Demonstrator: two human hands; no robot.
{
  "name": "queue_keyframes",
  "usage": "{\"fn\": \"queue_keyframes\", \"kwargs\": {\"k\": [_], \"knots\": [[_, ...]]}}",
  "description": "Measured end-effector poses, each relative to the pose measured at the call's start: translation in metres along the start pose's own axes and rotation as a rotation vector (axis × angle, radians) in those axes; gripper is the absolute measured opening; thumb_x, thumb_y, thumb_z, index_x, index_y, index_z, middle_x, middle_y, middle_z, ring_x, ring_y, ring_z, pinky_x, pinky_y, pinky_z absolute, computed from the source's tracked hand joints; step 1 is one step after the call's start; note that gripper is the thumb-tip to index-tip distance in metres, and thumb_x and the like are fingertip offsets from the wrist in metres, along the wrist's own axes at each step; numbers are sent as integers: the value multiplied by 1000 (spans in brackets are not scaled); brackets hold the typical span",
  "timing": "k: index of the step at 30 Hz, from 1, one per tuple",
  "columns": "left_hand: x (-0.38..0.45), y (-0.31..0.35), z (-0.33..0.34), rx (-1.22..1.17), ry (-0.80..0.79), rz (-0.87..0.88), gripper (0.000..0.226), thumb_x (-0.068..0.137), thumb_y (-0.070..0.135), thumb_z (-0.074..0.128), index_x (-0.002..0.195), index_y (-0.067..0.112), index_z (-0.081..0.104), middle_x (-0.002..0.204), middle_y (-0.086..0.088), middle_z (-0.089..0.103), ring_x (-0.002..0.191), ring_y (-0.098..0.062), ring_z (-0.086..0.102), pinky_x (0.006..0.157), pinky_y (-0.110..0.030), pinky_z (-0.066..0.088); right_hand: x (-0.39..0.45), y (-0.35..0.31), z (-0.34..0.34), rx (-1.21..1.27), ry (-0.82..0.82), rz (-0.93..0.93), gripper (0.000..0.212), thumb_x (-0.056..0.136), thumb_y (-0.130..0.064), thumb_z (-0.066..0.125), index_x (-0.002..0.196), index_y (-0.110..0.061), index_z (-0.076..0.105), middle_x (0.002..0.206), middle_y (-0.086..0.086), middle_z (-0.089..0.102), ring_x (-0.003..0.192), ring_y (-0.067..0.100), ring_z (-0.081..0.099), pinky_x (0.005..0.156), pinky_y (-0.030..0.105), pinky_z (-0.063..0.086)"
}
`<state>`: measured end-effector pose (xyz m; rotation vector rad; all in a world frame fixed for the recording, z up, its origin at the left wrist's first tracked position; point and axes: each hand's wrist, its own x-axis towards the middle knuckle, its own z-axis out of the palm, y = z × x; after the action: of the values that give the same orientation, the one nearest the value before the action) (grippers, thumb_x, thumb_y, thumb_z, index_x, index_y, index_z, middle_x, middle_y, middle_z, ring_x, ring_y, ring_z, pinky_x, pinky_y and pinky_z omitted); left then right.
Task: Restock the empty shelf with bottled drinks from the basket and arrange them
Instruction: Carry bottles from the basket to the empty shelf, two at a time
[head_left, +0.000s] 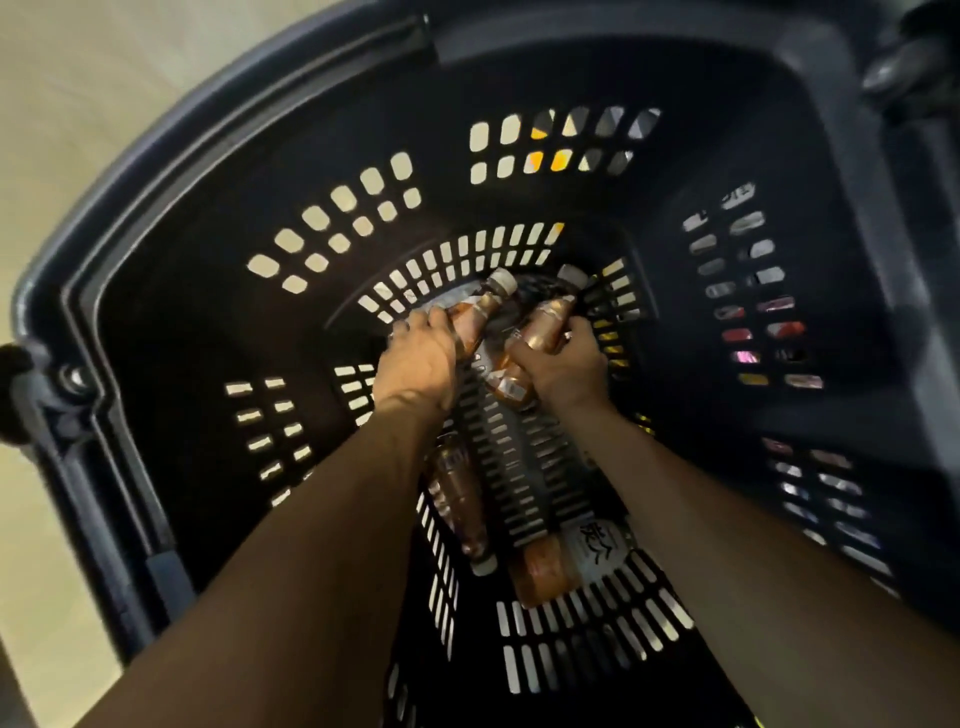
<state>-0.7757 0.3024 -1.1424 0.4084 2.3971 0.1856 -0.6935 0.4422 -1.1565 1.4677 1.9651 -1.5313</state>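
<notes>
Both bare forearms reach from the lower edge of the view down into a deep dark plastic basket (218, 171) with slotted walls and floor. At the bottom, the left hand (418, 358) curls its fingers round the body of a bottle of brown drink (480, 309), whose pale cap points toward the far wall. Just beside it, the right hand (563, 361) grips a second brown bottle (548, 317), also capped in a pale colour and pointing away. A third bottle (506, 384) lies between the two hands, partly under the right one. Nearer the camera, two more bottles rest on the basket floor: one (462, 504) lies under the left forearm with its cap toward the camera, and another (545, 569) with a white printed label lies near the right forearm. Pale floor (62, 104) shows outside the basket rim on the left.
</notes>
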Motion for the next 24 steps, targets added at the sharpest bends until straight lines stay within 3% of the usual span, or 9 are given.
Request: {"fn": "queue_keyframes", "kwargs": {"k": [3, 6, 10, 13, 17, 22, 24], "knots": [[-20, 4, -7, -208, -3, -50, 76, 85, 27, 74, 147, 9, 35, 145, -13, 43, 132, -32, 43, 112, -46, 40, -16, 0, -19, -17, -14, -30, 55, 81, -31, 85, 126, -27, 55, 113, 1, 69, 89, 10, 67, 66, 21, 52], [-44, 13, -20, -413, 23, -88, 73, 79, 25, 79, 142, 15, 44, 138, -7, 51, 126, -26, 50, 111, -43, 42, -37, -12, -39, -89, -14, -52, 64, 73, -45, 86, 129, -34, 55, 115, 0, 69, 99, 16, 68, 83, 31, 56], [-86, 29, -59, -586, 101, -79, 62, 76, 27, 83, 131, 21, 56, 118, 2, 65, 108, -17, 62, 99, -39, 51, -75, -46, -70, -120, -15, -124, 61, 77, -39, 86, 129, -33, 55, 111, -6, 72, 96, 10, 68, 73, 20, 46], [-123, 41, -102, -662, 161, -50, 57, 75, 30, 86, 125, 24, 60, 100, 12, 64, 96, -12, 64, 88, -30, 51, -115, -86, -97, -125, -14, -202, 61, 79, -36, 86, 131, -33, 55, 114, -7, 73, 98, 10, 68, 79, 25, 49], [-178, 51, -167, -724, 224, 19, 65, 76, 31, 85, 134, 26, 56, 109, 15, 65, 96, -3, 63, 91, -28, 52, -172, -143, -131, -74, -17, -266, 68, 74, -40, 88, 131, -43, 53, 114, -9, 73, 103, 11, 70, 93, 44, 59], [-244, 71, -272, -834, 364, 70, 47, 75, 30, 86, 113, 43, 61, 95, 20, 72, 87, 6, 67, 84, -24, 54, -246, -221, -180, 1, -6, -394, 60, 69, -41, 90, 116, -51, 55, 102, -15, 75, 92, 3, 73, 87, 41, 62], [-267, 82, -321, -871, 412, 105, 49, 74, 26, 87, 110, 46, 60, 92, 22, 71, 85, 8, 67, 80, -22, 55, -280, -259, -203, 37, -5, -438, 54, 69, -36, 92, 105, -55, 56, 98, -17, 75, 89, 2, 73, 87, 41, 62]]}}
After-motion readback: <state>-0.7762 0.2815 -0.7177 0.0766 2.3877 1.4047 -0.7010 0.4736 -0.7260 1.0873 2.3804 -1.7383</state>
